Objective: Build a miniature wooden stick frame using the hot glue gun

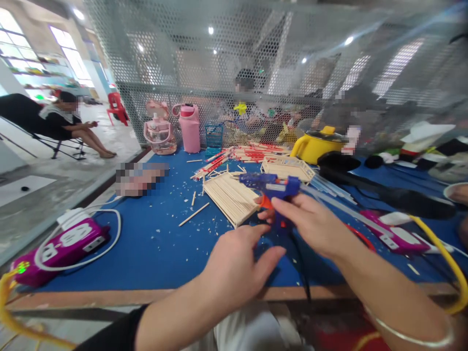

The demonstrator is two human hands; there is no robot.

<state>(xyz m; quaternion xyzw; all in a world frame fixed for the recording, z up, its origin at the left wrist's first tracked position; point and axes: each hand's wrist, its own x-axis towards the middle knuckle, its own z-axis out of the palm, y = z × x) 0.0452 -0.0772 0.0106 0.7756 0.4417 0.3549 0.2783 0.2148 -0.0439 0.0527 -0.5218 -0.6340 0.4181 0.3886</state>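
Observation:
A blue hot glue gun [291,187] with an orange trigger is gripped in my right hand [310,222]. Its nozzle points left, over a flat panel of pale wooden sticks [231,197] lying on the blue table. A clear glue stick [338,208] sticks out from the gun's back end. My left hand [234,258] hovers just below the gun, thumb and index finger apart, with nothing visible between them. Its other fingers are partly hidden. Loose sticks [194,214] lie left of the panel.
Red-and-white stick packets [252,152], a second stick frame [287,168] and a yellow pot [318,147] stand behind. Pink bottles [190,129] are by the mesh screen. Purple power strips [62,251] with cables lie at both sides. A person [69,117] sits far left.

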